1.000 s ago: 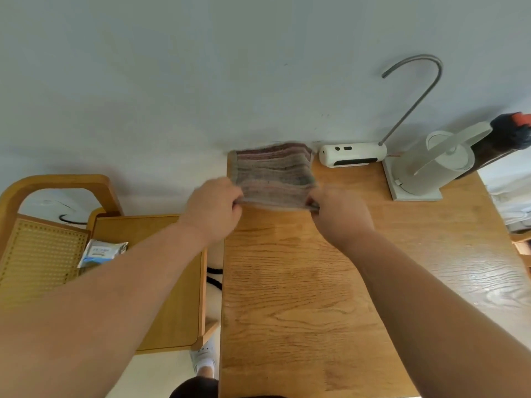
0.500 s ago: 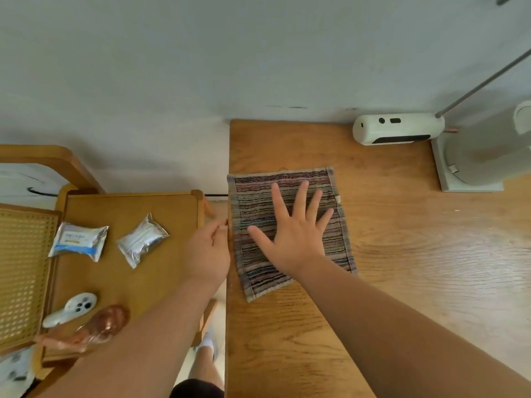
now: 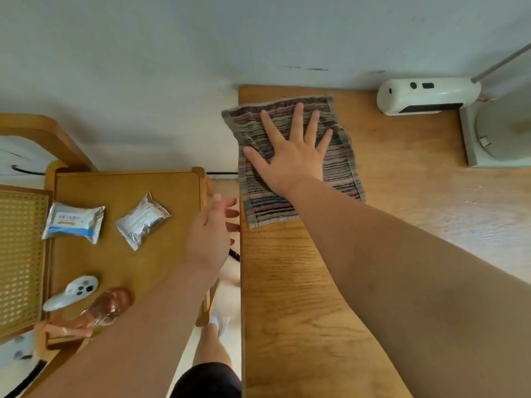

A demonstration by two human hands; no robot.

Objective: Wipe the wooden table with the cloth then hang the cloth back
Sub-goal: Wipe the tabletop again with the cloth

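Observation:
A striped multicoloured cloth (image 3: 339, 170) lies spread flat on the far left corner of the wooden table (image 3: 301, 282). Its far left corner hangs slightly over the table's edge. My right hand (image 3: 290, 150) presses flat on the cloth with fingers spread wide, palm down. My left hand (image 3: 212, 234) hovers beside the table's left edge, below the cloth's near left corner, fingers loosely apart and holding nothing.
A white device (image 3: 425, 94) and a white stand base (image 3: 494, 139) sit at the table's far right. To the left stands a lower wooden tray table (image 3: 120, 182) with two foil packets (image 3: 73, 222) (image 3: 142, 218), a white controller (image 3: 71, 291) and a pinkish plastic item (image 3: 106, 305). The wall is directly behind.
The cloth went from held up in both hands to lying flat on the table. My right hand has pushed it farther toward the wall; my left hand has let go and drawn back.

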